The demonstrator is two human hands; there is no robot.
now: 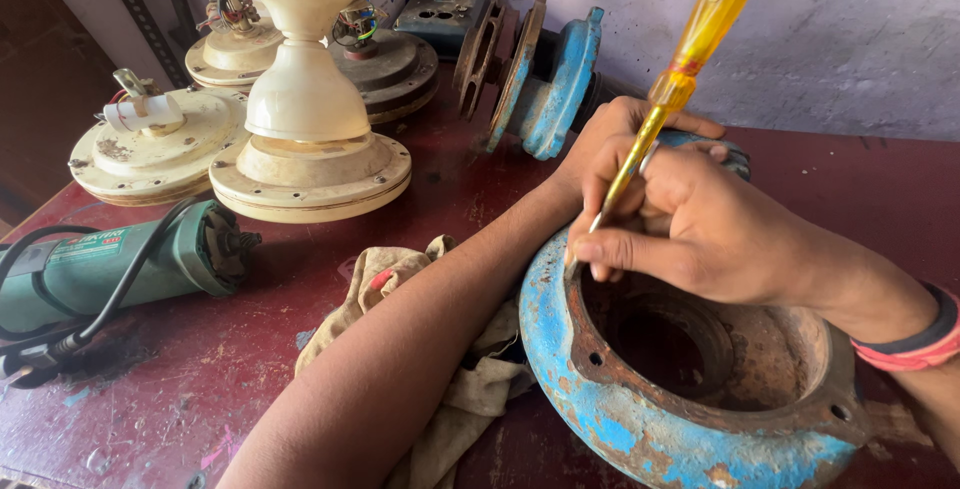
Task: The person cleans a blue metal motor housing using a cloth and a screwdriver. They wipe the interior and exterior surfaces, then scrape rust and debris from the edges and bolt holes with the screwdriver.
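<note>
A round blue pump housing [640,429] with a rusty open mouth lies on the dark red table [200,379]. My right hand [700,224] grips a screwdriver [680,74] with a clear yellow handle, held like a pen. Its tip touches the housing's rusty rim at the upper left. My left hand [615,124] reaches across and rests on the far side of the housing, mostly hidden behind the right hand. A dirty beige rag [450,389] lies under my left forearm.
A green angle grinder [120,264] with a black cord lies at the left. Several cream ceiling fan motors [300,149] stand at the back left. A second blue and rusty pump part [540,74] leans near the wall.
</note>
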